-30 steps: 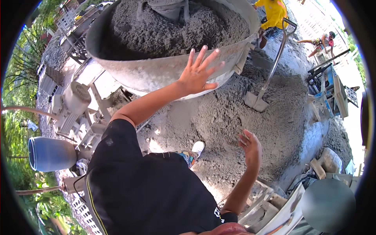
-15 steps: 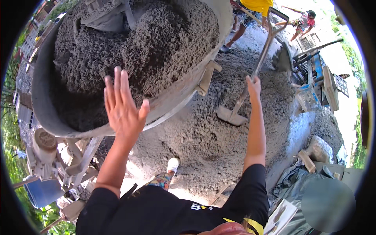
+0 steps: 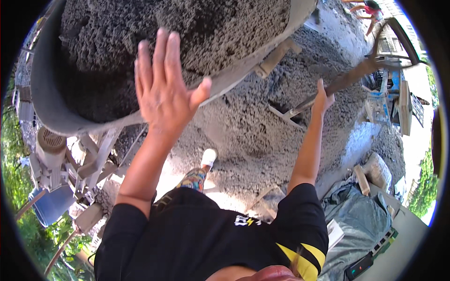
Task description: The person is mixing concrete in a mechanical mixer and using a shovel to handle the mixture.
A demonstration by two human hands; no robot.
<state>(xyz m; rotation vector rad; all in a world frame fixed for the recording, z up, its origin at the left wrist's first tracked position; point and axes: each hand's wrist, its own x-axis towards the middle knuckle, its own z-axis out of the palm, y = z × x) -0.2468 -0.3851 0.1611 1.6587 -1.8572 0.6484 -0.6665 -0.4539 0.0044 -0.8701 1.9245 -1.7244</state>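
Observation:
My left hand (image 3: 164,91) is raised with flat palm and spread fingers, holding nothing. It lies over the rim of the grey mixer drum (image 3: 51,107), which is tilted and full of wet grey concrete (image 3: 187,28). My right hand (image 3: 322,98) reaches out at arm's length and wraps around the long shaft of a shovel (image 3: 347,79). The shovel's blade (image 3: 287,112) rests in the heap of concrete (image 3: 248,140) on the ground below the drum. My foot in a white shoe (image 3: 208,158) stands at the edge of that heap.
The mixer's frame and motor (image 3: 49,150) stand at the left, with a blue barrel (image 3: 51,206) below. A grey tarpaulin (image 3: 361,220) lies at lower right, a blue metal frame (image 3: 384,98) at right. Another person (image 3: 365,9) bends at the top right.
My view has moved closer to the drum. My left hand has shifted right along the rim. My right hand has gone from beside the shovel's shaft to closing on it.

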